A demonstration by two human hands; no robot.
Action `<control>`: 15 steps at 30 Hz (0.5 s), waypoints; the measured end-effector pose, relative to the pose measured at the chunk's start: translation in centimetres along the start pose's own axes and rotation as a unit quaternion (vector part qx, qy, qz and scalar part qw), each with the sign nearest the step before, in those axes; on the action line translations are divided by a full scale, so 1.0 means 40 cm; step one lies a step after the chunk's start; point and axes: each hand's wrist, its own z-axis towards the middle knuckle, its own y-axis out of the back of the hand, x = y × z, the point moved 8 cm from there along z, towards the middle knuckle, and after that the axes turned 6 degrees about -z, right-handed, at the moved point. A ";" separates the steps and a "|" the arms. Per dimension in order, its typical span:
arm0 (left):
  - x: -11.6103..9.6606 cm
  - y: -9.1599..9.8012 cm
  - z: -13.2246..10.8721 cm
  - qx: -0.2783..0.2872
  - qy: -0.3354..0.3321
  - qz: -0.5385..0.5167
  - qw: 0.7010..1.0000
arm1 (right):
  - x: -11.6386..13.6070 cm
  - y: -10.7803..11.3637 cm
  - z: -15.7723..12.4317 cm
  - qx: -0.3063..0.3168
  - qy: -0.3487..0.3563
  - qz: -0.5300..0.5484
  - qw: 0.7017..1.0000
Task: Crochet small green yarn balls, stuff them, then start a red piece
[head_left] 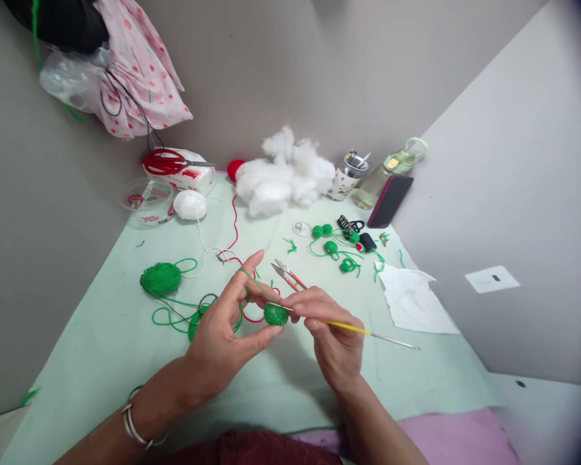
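Holding in my left hand (223, 336): a small green crocheted ball (275, 314), pinched between thumb and middle finger. My index finger is raised, with a green strand running over it.
Right hand (332, 329): fingers closed around a yellow-handled crochet hook (363, 331). Its working tip is at the ball's right side and its metal tail points away to the right.
Ball's place: in the air just above the pale green cloth (116, 361), between my two hands, near the front middle of the table.
Yarn supply: a green yarn ball (161, 279) lies on the cloth to the left, with loose green loops trailing toward my left hand.
Just behind my hands: thread snips (288, 274) lie flat on the cloth, close to a red strand.
Farther back: small green crocheted pieces (330, 247), white stuffing (283, 171), a white yarn ball (190, 205) and red scissors (167, 161) on a box.
Right rear: a cup of pens (346, 177), a bottle (392, 169) and a dark phone (390, 200) by the wall, with white paper (411, 300) nearer me.
Wrist: silver bangles (135, 423) on my left arm.
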 end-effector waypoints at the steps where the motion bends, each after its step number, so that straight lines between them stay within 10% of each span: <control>1: -0.001 0.002 0.000 -0.004 -0.008 -0.001 1.000 | -0.005 0.000 0.000 0.004 -0.003 0.019 1.000; 15: -0.011 0.008 0.001 0.013 0.003 -0.059 0.998 | -0.025 0.002 0.006 0.002 -0.045 0.070 0.997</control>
